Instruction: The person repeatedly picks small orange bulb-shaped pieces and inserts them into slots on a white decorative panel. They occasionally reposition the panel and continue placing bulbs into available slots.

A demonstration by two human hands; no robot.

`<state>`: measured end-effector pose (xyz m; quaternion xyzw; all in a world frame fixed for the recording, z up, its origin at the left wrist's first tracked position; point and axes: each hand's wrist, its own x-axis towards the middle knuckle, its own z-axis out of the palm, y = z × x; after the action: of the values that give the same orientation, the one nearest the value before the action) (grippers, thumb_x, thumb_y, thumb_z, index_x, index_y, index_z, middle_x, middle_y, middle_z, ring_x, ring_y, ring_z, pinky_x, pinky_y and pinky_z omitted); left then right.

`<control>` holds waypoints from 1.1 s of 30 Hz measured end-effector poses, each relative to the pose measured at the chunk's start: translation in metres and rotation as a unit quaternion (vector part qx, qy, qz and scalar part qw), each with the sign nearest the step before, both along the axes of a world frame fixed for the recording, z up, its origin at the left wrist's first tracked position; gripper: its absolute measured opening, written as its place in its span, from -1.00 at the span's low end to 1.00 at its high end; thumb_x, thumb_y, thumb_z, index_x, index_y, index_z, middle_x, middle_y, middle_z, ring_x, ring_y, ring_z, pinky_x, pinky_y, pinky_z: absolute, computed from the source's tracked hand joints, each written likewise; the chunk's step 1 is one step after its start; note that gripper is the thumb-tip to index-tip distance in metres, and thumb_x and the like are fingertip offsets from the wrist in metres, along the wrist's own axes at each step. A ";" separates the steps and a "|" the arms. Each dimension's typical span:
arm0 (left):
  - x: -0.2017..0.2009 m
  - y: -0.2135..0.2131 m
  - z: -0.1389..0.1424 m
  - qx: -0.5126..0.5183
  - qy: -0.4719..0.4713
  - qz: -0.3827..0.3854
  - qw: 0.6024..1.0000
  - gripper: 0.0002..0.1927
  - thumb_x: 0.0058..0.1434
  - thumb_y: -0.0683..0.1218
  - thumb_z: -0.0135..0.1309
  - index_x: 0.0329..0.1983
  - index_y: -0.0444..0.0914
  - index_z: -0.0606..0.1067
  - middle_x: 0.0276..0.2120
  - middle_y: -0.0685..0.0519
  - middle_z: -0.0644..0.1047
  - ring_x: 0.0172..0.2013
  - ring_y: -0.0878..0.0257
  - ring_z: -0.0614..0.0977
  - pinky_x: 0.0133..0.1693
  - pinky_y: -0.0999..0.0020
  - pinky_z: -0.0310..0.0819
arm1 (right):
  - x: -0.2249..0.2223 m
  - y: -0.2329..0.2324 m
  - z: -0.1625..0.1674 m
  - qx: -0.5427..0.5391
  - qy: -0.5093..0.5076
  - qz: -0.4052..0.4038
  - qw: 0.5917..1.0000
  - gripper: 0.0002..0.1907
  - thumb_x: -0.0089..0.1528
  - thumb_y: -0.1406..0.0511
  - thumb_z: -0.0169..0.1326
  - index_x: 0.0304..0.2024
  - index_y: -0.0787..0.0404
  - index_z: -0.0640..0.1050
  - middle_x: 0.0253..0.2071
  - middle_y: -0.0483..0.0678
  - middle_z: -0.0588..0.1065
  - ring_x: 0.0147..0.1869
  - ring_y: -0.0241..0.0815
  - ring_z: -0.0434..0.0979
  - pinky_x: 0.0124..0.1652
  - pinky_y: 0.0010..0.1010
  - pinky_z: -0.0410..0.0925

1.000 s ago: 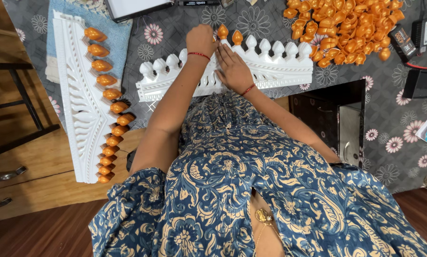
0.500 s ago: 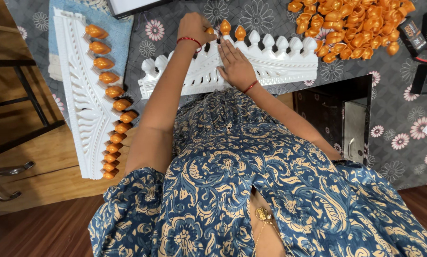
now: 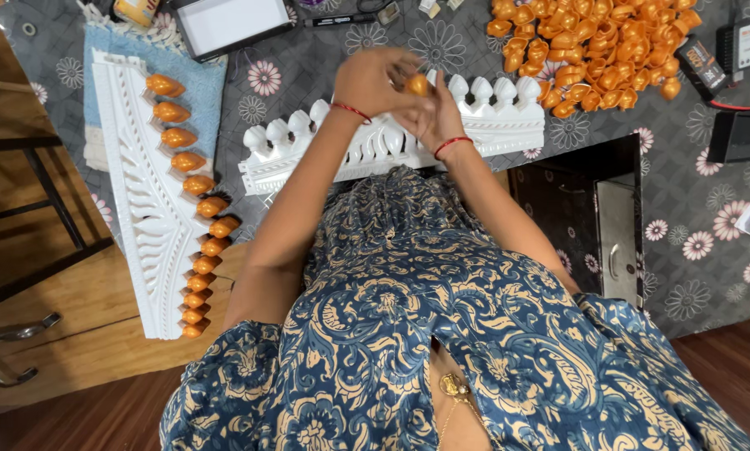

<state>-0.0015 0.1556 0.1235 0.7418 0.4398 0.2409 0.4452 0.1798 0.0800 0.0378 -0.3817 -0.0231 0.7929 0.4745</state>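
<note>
A white scalloped moulding strip (image 3: 375, 146) lies across the flowered tablecloth (image 3: 684, 217), its middle hidden behind both forearms. Above it the left hand (image 3: 373, 79) and right hand (image 3: 432, 113) meet, blurred, pinching one orange cap (image 3: 417, 84); the grip is unclear.

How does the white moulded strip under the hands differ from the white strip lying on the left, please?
The strip under the hands lies crosswise on the table; the left strip runs lengthwise, partly on a blue cloth. The left strip carries an orange cap on every knob; the strip under the hands has mostly bare white knobs. Both are white with scalloped edges.
</note>
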 end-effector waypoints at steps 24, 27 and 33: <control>-0.052 -0.009 -0.026 0.131 0.224 0.135 0.956 -0.65 0.14 0.18 0.18 -0.29 -0.19 0.61 -0.29 -0.11 0.62 -0.23 -0.08 0.67 -0.20 -0.02 0.56 | -0.045 -0.004 0.044 0.327 -0.679 0.059 0.655 -0.72 0.23 0.20 0.11 -0.13 0.24 0.61 -0.11 0.04 0.59 -0.12 -0.03 0.62 -0.09 -0.25 0.44; -0.053 -0.016 -0.023 0.106 0.234 0.129 0.958 -0.59 0.11 0.22 0.23 -0.32 -0.21 0.61 -0.31 -0.12 0.62 -0.24 -0.08 0.67 -0.21 -0.02 0.57 | -0.091 -0.031 0.063 0.281 -0.756 0.146 0.573 -0.65 0.17 0.15 0.18 -0.06 0.18 0.63 0.03 0.03 0.57 -0.18 0.02 0.64 -0.14 -0.17 0.44; -0.059 -0.031 -0.039 0.093 0.238 0.134 0.957 -0.57 -0.08 0.17 0.35 -0.29 -0.22 0.63 -0.26 -0.11 0.62 -0.18 -0.04 0.67 -0.15 0.03 0.57 | -0.105 -0.039 0.069 0.358 -0.825 0.195 0.392 -0.51 0.04 0.06 0.29 -0.10 0.23 0.64 0.28 0.19 0.34 0.31 0.20 0.32 0.16 -0.05 0.31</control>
<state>-0.0603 0.1248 0.0845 0.7503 0.6040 0.1545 0.2200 0.0751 0.0408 0.1065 -0.6295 -0.7583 0.0805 0.1492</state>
